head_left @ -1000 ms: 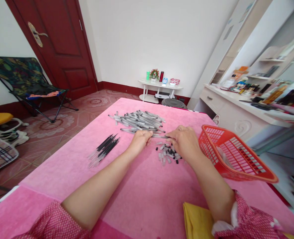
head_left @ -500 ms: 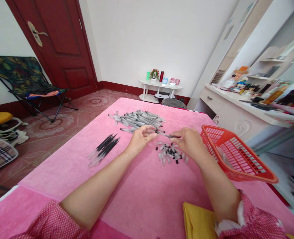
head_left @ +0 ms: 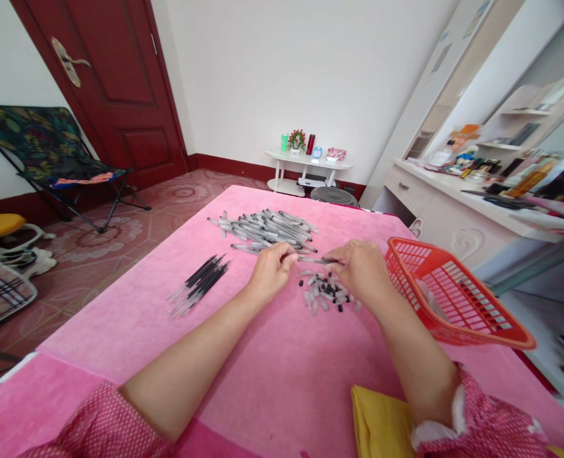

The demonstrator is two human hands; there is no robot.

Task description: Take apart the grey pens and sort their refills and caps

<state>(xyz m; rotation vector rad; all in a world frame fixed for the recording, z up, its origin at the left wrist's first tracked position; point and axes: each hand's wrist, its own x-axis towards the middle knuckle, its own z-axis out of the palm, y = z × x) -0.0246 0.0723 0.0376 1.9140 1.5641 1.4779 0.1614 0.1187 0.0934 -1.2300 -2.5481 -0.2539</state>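
A slim clear pen (head_left: 313,259) with a dark end lies level between my two hands. My left hand (head_left: 273,270) pinches its left end between thumb and fingers. My right hand (head_left: 364,267) grips the other end, where the tip is partly hidden by the fingers. Behind my left hand spreads a heap of clear pens (head_left: 272,226) with dark ends. Loose pen caps (head_left: 325,292), clear and black, are scattered just below and between the hands. Left of my left hand, black ink refills (head_left: 200,285) lie side by side in a slanted bundle.
Pink cloth (head_left: 262,381) covers the table. A red plastic basket (head_left: 458,292) stands on the right, close to my right forearm. Folded yellow cloth (head_left: 381,420) lies at the front right. Beyond the table are a small white stand (head_left: 310,159) and a cluttered dresser (head_left: 453,210).
My left fingers have closed more tightly around the pen's left end. More of the pen now shows between the hands. My right hand has hardly moved.
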